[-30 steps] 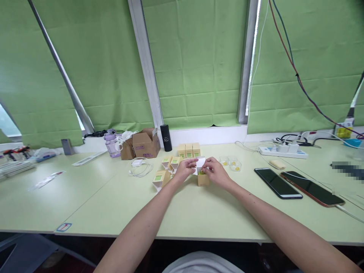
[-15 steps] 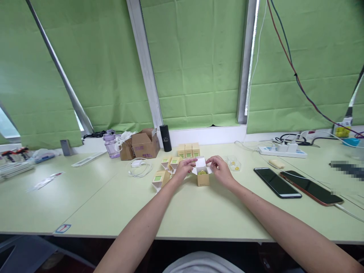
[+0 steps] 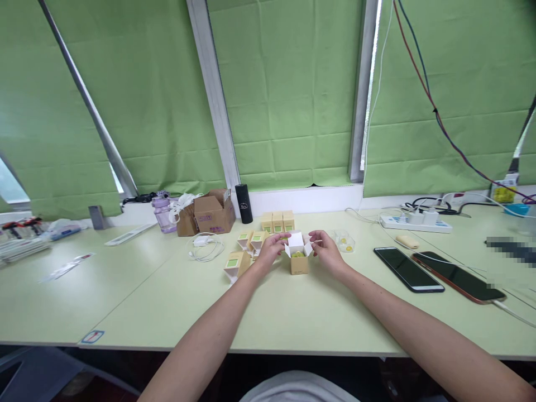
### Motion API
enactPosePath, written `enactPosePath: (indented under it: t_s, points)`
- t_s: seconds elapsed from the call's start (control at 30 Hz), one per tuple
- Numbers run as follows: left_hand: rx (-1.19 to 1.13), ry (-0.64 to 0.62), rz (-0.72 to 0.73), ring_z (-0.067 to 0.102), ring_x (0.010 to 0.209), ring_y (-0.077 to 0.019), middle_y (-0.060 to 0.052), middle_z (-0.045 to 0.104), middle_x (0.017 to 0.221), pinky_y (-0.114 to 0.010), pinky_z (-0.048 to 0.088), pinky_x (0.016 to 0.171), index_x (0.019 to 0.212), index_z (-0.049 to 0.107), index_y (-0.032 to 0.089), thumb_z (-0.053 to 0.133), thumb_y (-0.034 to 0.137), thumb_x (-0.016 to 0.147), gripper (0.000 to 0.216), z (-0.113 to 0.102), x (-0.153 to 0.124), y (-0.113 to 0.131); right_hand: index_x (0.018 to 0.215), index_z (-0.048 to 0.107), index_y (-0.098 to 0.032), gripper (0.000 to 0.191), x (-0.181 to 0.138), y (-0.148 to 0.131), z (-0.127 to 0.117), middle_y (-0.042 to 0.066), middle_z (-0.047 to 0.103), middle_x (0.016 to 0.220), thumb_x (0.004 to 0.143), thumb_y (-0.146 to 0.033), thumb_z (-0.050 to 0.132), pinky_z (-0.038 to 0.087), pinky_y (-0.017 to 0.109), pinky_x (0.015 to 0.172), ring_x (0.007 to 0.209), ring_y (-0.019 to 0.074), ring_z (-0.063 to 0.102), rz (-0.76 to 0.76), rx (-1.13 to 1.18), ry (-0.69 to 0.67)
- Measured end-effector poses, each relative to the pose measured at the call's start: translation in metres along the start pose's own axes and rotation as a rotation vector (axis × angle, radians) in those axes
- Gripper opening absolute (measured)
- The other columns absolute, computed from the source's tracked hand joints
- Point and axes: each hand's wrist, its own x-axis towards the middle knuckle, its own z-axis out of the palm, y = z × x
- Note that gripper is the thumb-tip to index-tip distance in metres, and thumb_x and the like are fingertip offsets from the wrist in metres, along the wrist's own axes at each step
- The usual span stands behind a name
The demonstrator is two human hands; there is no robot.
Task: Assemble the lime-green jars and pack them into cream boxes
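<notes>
One tan carton (image 3: 299,266), open, on the pale table (image 3: 268,318), yellow-green contents (image 3: 298,254) inside; left hand (image 3: 271,250) at its left flap (image 3: 287,251), whether gripping I cannot tell; right hand (image 3: 329,252) loosely parted beside it.

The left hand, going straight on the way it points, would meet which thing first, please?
Most likely the raised white lid of the small open box; the left hand points at the lid's near side edge, though depth is unclear and they may be touching.
</notes>
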Motion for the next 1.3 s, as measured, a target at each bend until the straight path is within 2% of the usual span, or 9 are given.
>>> enactPosePath:
  t_s: [0.17, 0.3, 0.6, 0.93, 1.3]
  points:
    - [-0.016, -0.022, 0.033, 0.063, 0.075, -0.0154, -0.004, 0.073, 0.083, -0.025, 0.040, 0.067, 0.113, 0.072, 0.015, 0.063, 0.014, 0.066, 0.047, 0.003, -0.002, 0.000, 0.111, 0.056, -0.025, 0.034, -0.001, -0.003, 0.002, 0.004, 0.062, 0.101, 0.078, -0.027, 0.055, 0.053, 0.029, 0.056, 0.075, 0.0180, 0.064, 0.080, 0.090, 0.000]
    - [-0.057, -0.049, 0.039, 0.067, 0.081, -0.0174, -0.005, 0.074, 0.089, -0.027, 0.046, 0.074, 0.114, 0.066, 0.017, 0.068, 0.015, 0.070, 0.045, 0.005, -0.005, 0.000, 0.109, 0.056, -0.025, 0.037, -0.002, -0.010, 0.003, 0.003, 0.060, 0.098, 0.073, -0.027, 0.057, 0.051, 0.029, 0.052, 0.071, 0.0175, 0.063, 0.153, 0.160, 0.004]
    - [-0.116, -0.061, 0.003, 0.069, 0.082, -0.0193, -0.003, 0.072, 0.086, -0.033, 0.050, 0.083, 0.114, 0.055, 0.020, 0.084, 0.024, 0.071, 0.051, 0.012, -0.004, -0.006, 0.112, 0.052, -0.026, 0.044, -0.005, -0.019, -0.001, 0.003, 0.058, 0.102, 0.069, -0.032, 0.056, 0.052, 0.029, 0.053, 0.074, 0.0187, 0.064, 0.219, 0.153, -0.046]
    - [-0.071, -0.083, 0.031, 0.071, 0.087, -0.0208, -0.006, 0.076, 0.097, -0.035, 0.050, 0.087, 0.117, 0.051, 0.022, 0.080, 0.021, 0.077, 0.049, 0.010, -0.003, -0.015, 0.111, 0.055, -0.026, 0.049, -0.010, -0.031, 0.000, 0.002, 0.057, 0.101, 0.063, -0.025, 0.060, 0.047, 0.028, 0.052, 0.073, 0.0180, 0.062, 0.305, 0.229, 0.004]
    - [-0.046, -0.099, 0.069, 0.068, 0.084, -0.0190, -0.004, 0.076, 0.093, -0.033, 0.047, 0.083, 0.118, 0.048, 0.023, 0.075, 0.020, 0.076, 0.049, 0.010, 0.000, -0.021, 0.112, 0.054, -0.027, 0.055, -0.011, -0.033, -0.001, 0.001, 0.056, 0.100, 0.058, -0.021, 0.056, 0.045, 0.027, 0.051, 0.074, 0.0177, 0.061, 0.330, 0.241, -0.019]
